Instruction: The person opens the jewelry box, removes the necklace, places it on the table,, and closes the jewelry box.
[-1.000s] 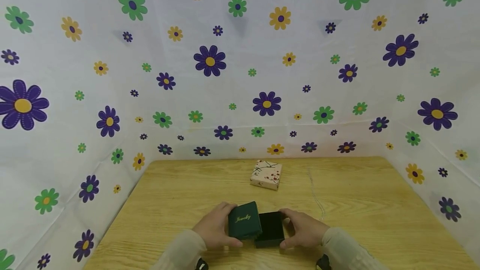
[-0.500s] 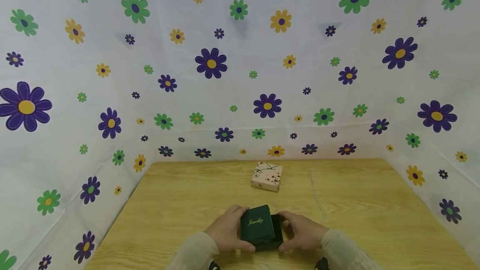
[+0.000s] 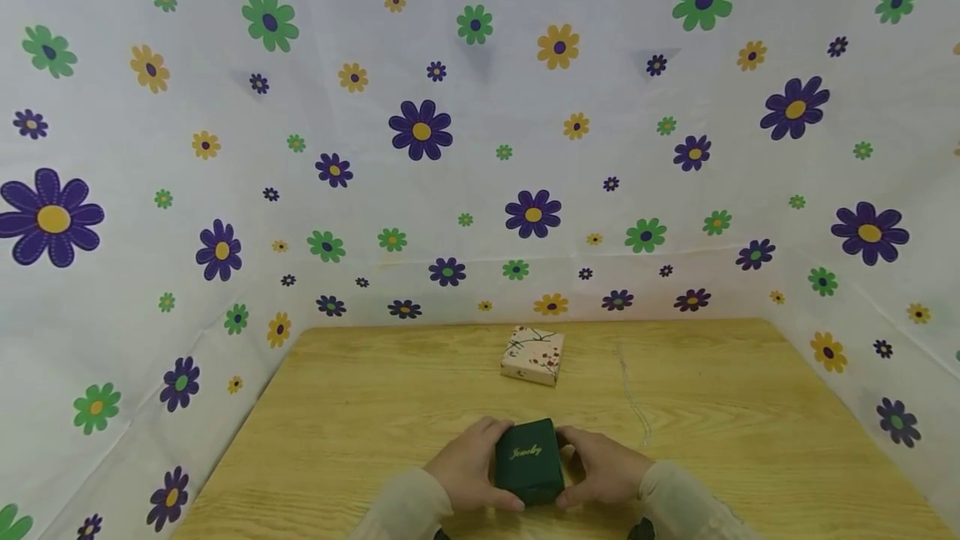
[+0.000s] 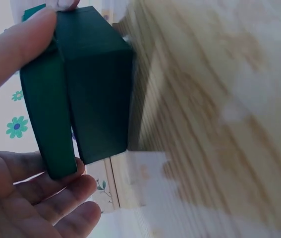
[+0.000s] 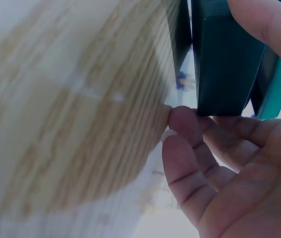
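Observation:
Between both hands is a dark green jewelry box, its lid [image 3: 528, 454] marked "Jewelry" in gold. My left hand [image 3: 467, 465] grips the lid, thumb at the near side and fingers at the far side. The box base [image 5: 227, 67] is held by my right hand [image 3: 606, 467], thumb and fingers at opposite sides. In the left wrist view the lid sits over the base at a slight tilt, with a narrow gap along one side. The inside of the box is hidden. A thin silver chain [image 3: 634, 405] lies on the table beyond my right hand.
A small cream box [image 3: 533, 357] with a branch-and-blossom print lies farther back on the wooden table [image 3: 360, 407]. White cloth [image 3: 480, 190] printed with flowers walls off the back and both sides.
My left hand has moved right with the lid, from beside the base to over it, covering the open inside. My right hand has stayed nearly in place on the base.

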`<state>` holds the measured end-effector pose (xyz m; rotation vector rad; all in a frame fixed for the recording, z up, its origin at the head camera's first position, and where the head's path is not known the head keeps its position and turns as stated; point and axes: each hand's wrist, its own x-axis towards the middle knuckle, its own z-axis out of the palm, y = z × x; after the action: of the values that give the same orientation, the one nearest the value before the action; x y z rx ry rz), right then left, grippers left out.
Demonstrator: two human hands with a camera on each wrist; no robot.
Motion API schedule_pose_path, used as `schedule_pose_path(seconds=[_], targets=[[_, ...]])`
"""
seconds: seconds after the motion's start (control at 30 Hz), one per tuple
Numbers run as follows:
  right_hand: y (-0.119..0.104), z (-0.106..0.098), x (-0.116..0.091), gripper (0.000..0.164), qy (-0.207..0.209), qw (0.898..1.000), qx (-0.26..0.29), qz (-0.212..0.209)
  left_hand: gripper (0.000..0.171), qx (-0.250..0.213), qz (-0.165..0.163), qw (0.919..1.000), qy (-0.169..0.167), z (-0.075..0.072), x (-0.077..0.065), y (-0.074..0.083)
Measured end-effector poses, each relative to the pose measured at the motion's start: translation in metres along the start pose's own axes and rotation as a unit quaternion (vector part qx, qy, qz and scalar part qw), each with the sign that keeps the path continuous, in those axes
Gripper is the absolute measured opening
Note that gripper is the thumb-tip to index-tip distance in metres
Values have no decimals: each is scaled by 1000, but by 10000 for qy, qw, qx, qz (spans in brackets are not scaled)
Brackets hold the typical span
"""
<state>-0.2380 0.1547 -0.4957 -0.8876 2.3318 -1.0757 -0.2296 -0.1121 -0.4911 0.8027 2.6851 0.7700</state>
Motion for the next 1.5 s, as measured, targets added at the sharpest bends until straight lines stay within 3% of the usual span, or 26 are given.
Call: schedule_pose_path(seconds=[0.27, 1.33, 1.5], targets=[[1, 4, 2, 79, 125, 9998, -111, 128, 109, -214, -88, 9997, -104, 2, -2, 7], [-1, 9, 1, 83, 235, 9992, -268, 205, 103, -170, -349, 9990, -239, 8, 3, 5], [0, 10, 2, 93, 249, 9987, -364, 240, 102, -156, -357, 9988, -287, 8, 4, 7]])
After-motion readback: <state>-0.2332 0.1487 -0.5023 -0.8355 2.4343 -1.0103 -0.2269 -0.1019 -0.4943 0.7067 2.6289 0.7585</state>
